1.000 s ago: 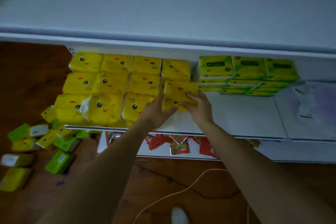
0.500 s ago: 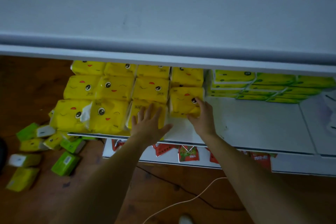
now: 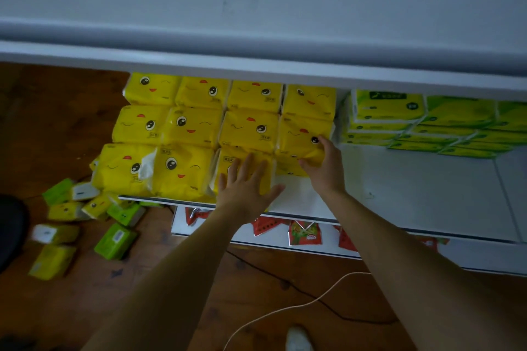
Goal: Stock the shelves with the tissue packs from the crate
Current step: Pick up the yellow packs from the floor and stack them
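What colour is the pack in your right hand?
The pack is yellow with a cartoon face; head view.

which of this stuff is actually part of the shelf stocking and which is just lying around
Job: yellow tissue packs on the shelf; end pack gripped by right hand; front pack pressed by left hand; green tissue packs; loose packs on the floor, probably next.
Lying about: red snack packets; white cord.

Yellow face-printed tissue packs [image 3: 194, 128] in rows on white shelf [image 3: 413, 194]
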